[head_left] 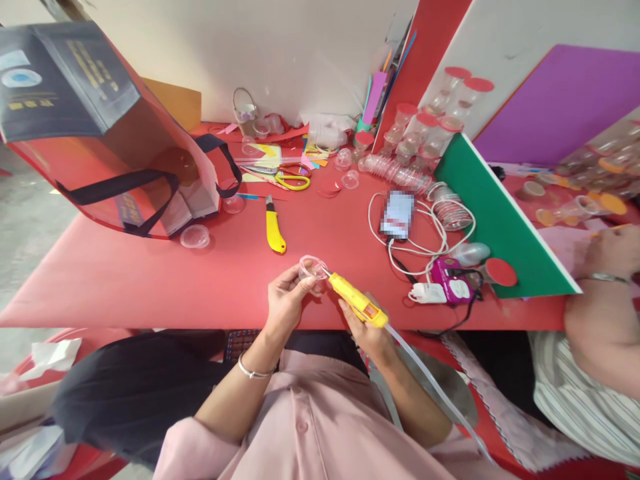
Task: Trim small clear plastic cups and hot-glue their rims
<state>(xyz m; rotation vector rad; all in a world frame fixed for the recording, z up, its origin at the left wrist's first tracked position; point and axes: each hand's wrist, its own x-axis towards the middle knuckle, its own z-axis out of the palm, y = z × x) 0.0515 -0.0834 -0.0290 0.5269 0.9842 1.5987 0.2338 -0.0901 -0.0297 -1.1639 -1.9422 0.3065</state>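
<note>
So the yellow glue gun (357, 301) sits at the near edge of the red bench (150, 273), just in front of the person. Its long axis runs diagonally, nozzle pointing up and left, and the tip is right at a little clear cup (313, 268). A pale glue stick trails out the back toward the lower right. The right hand (369, 328) has its grip wrapped around the gun's rear, wrist low and forearm angled in. The left hand (287, 297) pinches the cup from below, fingers curled up. A yellow utility knife (274, 230) lies further back, well apart.
</note>
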